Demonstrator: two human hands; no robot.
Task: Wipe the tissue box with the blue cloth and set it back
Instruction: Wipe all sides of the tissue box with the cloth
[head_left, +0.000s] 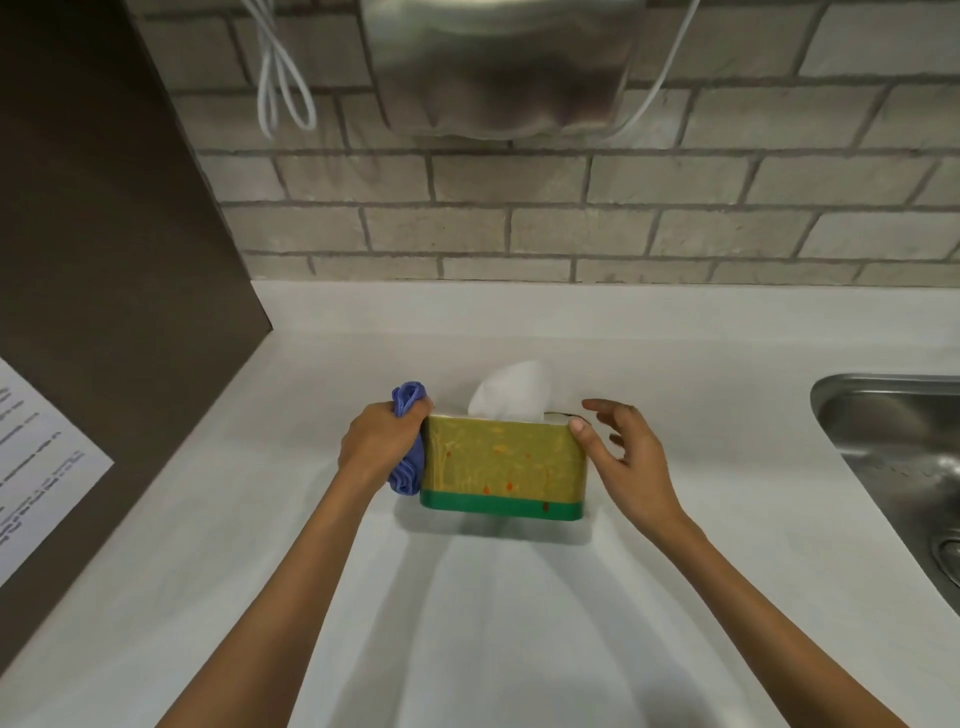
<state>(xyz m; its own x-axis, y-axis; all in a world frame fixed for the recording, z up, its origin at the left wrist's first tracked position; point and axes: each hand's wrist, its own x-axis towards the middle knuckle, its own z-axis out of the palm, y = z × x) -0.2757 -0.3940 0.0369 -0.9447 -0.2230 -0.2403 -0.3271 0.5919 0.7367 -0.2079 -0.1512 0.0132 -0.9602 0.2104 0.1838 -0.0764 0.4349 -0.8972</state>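
The tissue box (501, 465) is probably light. It looks like thin cardboard, so I think it could bend or dent if someone squeezes it hard. It might also slide on the smooth white counter (519, 623) when it is pushed from one side. A good place to hold it is at the two short ends, with soft pressure, not on the top where the hole is.

The blue cloth (408, 441) is soft and floppy. It is bunched up into a ball.

The left hand (379, 441) is closed tight around the blue cloth and presses it against the left end of the box. The right hand (621, 452) is open, with the fingers spread. Its thumb touches the top right corner of the box to keep it from moving. The other fingers are not on the box.

The box sits flat on the counter, between the two hands, near the brick wall (571, 223) and well apart from the metal sink (893, 441) on the right.

The box is yellow-green with small orange and red marks on it. It has a dark green stripe along the bottom. A white tissue (511, 389) sticks up out of the top.
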